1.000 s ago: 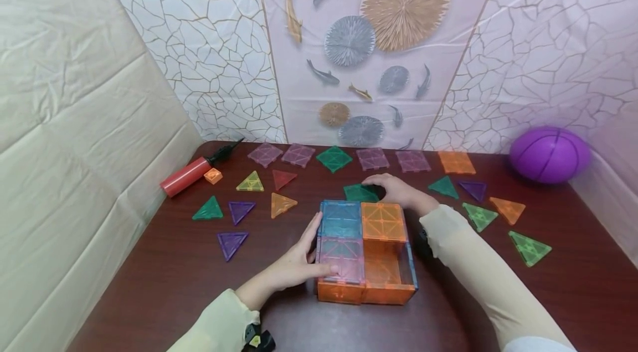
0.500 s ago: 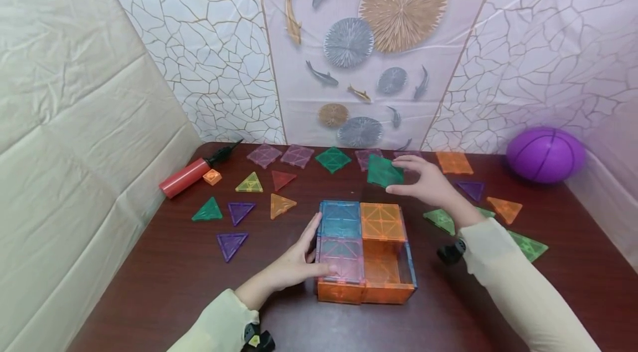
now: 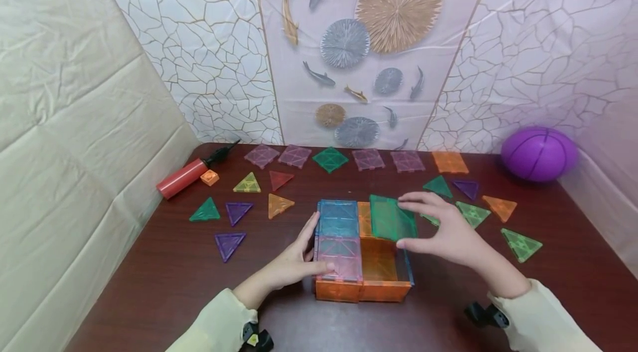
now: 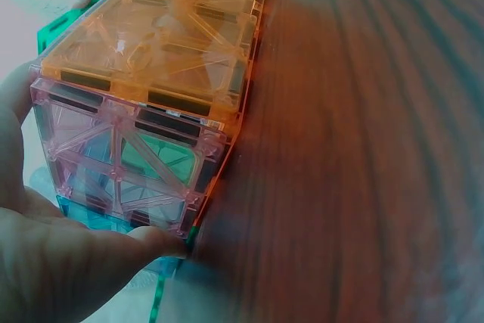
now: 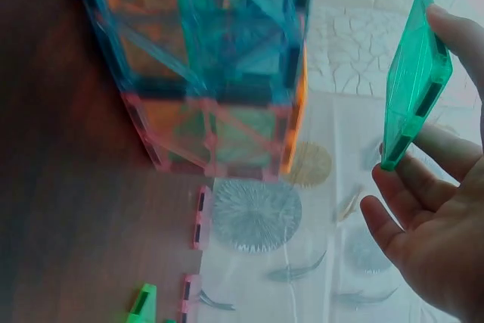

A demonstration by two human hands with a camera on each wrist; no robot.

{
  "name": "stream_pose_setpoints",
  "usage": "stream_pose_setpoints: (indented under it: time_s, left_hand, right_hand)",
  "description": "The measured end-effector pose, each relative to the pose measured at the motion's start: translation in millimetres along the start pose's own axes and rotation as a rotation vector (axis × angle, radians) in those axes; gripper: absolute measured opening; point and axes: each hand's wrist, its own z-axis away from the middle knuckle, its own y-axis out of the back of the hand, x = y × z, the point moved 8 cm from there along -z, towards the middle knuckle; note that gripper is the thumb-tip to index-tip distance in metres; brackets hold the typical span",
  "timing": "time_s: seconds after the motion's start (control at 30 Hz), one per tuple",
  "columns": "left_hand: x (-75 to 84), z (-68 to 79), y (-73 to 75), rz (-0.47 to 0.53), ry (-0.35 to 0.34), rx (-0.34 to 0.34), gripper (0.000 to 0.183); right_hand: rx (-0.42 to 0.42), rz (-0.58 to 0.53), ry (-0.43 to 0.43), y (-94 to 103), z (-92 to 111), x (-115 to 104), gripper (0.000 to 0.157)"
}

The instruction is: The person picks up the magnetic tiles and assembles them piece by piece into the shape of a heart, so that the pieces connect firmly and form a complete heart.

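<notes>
Pinching a green square tile [image 3: 391,219] between thumb and fingertips, the right hand [image 3: 453,233] held it tilted above the right side of the box [image 3: 338,291], apart from it. The left hand [image 3: 289,266] lay against the box's left wall, fingers straight along it, thumb resting on the pink top tile [image 3: 341,255], apparently steadying it. Three quarters of the top were covered, by that tile, a blue tile [image 3: 339,219] and an orange tile [image 3: 364,219]; the near right quarter gaped, so closing it seemed the step in hand. The next move probably called for levelling the green square and setting its edges flush on the rim there, without jarring the walls. The tiles looked like clear plastic, smooth and glossy, with raised diagonal ribs and dark strips, likely magnets, in their edges. Triangular tiles [image 3: 238,212] and flat squares [image 3: 330,159] lay about on the dark, wood-grained table [image 3: 164,280].
</notes>
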Motion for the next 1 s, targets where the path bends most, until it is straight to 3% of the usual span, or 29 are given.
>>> stream_pose_setpoints:
  time_s: [0.13,0.4,0.83,1.0]
  left_hand:
    - [-0.7,0.0,-0.1,0.000,0.004,-0.001,0.106]
    - [-0.3,0.1,-0.2,0.006,0.000,-0.002,0.106]
    - [-0.5,-0.3,-0.1,0.007,-0.004,0.002,0.106]
    - [-0.5,-0.1,0.1,0.004,-0.004,0.000,0.106]
  right_hand:
    - [0.006,0.019,0.043,-8.8,14,-7,0.061]
    - [-0.031,0.038,0.040,-25.8,32,-13,0.059]
    - [-0.019,0.070,0.083,-35.6,39,-17,0.057]
    - [0.000,0.028,0.177,-38.7,40,-22,0.047]
